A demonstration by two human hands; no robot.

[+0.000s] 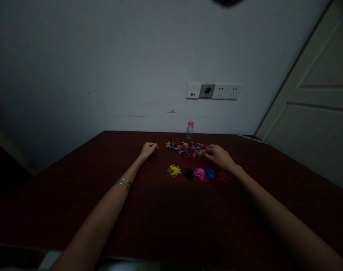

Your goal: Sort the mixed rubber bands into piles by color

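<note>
A heap of mixed-colour bands [188, 149] lies toward the back of the dark red table [160, 218]. At its right end, my right hand [217, 155] has its fingers closed at the bands; what they pinch is too small to make out. My left hand [149, 149] rests on the table left of the heap, fingers curled together, their contents hidden. In front of the heap sits a row of piles: yellow [174, 170], black [188, 173], pink [200, 174], blue [210, 173] and red [224, 176], the red one beside my right forearm.
A clear bottle with a pink cap [190, 129] stands upright behind the heap, near the wall. Sockets [226, 92] are set in the wall above. A panelled door [315, 98] is at the right. A bracelet [123, 183] circles my left wrist.
</note>
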